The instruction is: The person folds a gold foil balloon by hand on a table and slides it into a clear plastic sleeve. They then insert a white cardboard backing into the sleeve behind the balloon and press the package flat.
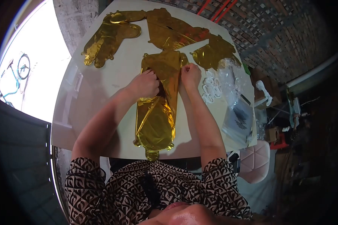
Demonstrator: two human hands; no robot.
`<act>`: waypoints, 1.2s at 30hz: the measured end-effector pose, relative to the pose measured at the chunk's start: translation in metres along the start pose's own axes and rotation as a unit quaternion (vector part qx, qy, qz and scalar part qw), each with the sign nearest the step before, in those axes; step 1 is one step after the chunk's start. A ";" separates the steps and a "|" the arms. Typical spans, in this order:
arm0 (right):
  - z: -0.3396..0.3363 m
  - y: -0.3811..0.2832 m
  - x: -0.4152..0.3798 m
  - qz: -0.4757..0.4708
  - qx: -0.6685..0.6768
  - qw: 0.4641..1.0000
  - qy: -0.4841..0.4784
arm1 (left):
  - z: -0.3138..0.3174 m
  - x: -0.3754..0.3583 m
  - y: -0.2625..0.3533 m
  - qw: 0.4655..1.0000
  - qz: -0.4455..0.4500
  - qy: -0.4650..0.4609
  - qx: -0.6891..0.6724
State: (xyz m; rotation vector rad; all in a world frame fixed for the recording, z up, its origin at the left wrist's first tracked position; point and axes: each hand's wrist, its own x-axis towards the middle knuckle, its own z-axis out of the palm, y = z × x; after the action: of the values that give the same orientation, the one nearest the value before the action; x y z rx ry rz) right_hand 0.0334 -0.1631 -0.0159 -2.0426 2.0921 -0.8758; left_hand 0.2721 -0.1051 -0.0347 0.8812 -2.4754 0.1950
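A flat gold foil balloon (156,125) lies lengthwise before me, its near tab reaching the table's front edge. My left hand (147,83) is closed on the balloon's left side, around its middle, with the fingers curled in. At the upper right edge of the same balloon, my right hand (191,76) is closed in a pinch on the foil. Creases run across the sheet between the two hands. My fingertips are partly hidden. Beyond them lie more flat gold foil balloons, one at the far left (110,39), one at the far middle (172,30) and one on the right (216,52).
On the right of the white table (73,112) are white looped strings (211,88), crumpled clear plastic (233,80) and a clear printed bag (238,120). A pale padded chair (255,161) stands at the right corner. Outside the bright opening at left is a bicycle (17,77).
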 end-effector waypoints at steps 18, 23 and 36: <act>-0.007 -0.024 -0.036 -0.196 0.049 0.976 -0.085 | -0.059 0.033 0.021 0.899 -0.164 -0.405 -0.031; -0.002 -0.029 -0.032 -0.170 0.230 0.940 -0.186 | -0.023 0.010 0.013 0.980 -0.120 -0.003 -0.157; -0.001 -0.034 -0.058 -0.220 0.049 0.963 -0.151 | -0.011 0.004 0.009 0.963 -0.158 -0.008 -0.220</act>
State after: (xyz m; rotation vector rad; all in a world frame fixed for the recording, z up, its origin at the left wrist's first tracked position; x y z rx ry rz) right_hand 0.0694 -0.1063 -0.0183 -2.4452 1.4396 -0.6399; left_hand 0.2681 -0.0971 -0.0223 1.0541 -2.2170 -0.4563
